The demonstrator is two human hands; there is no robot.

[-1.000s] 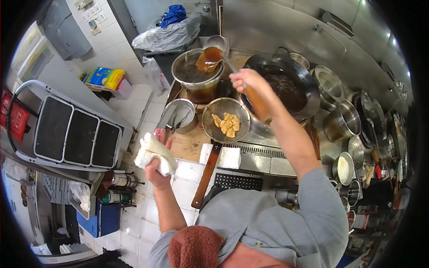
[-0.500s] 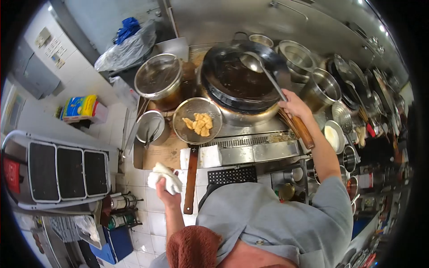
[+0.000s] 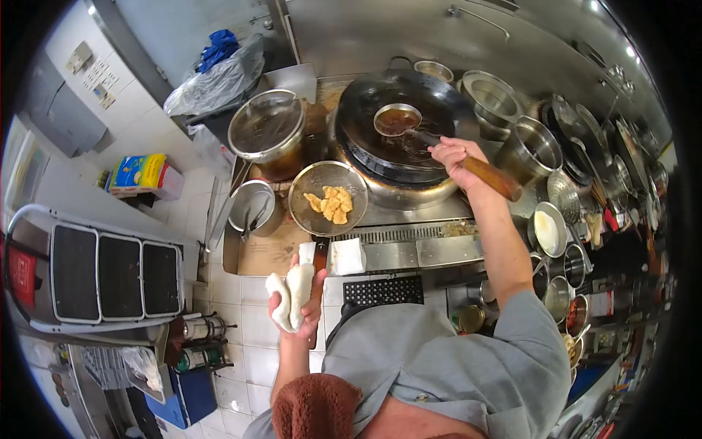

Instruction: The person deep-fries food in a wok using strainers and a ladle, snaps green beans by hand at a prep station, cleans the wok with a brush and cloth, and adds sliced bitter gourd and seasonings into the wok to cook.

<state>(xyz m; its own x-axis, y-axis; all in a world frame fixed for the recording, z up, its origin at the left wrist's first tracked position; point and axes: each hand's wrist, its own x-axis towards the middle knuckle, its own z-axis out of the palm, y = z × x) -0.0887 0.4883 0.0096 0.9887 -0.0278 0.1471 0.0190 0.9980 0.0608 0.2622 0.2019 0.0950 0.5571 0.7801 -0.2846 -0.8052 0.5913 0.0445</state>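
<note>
I record my cloth [image 3: 298, 294] as white throughout. Ladle handle [image 3: 497, 181]: warm orange-brown. Ladle liquid [image 3: 398, 121]: amber-brown. Wok [image 3: 360, 95]: black. Food pieces [image 3: 335, 205]: golden. My shirt [image 3: 439, 344]: plain grey. Towel [image 3: 318, 402]: rust-brown. Mat [image 3: 382, 291]: black, patterned with regular holes. Floor tiles [image 3: 259, 362]: white, gridded by joints.

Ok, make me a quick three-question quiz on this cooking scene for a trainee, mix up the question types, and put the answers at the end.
1. Open question: What does the right hand hold?
2. True or false: The golden pieces lie in the wok.
3. Fill in the blank: The left hand holds a white ____.

Key:
1. A ladle.
2. False; they lie in a round mesh strainer.
3. Folded cloth.
</note>
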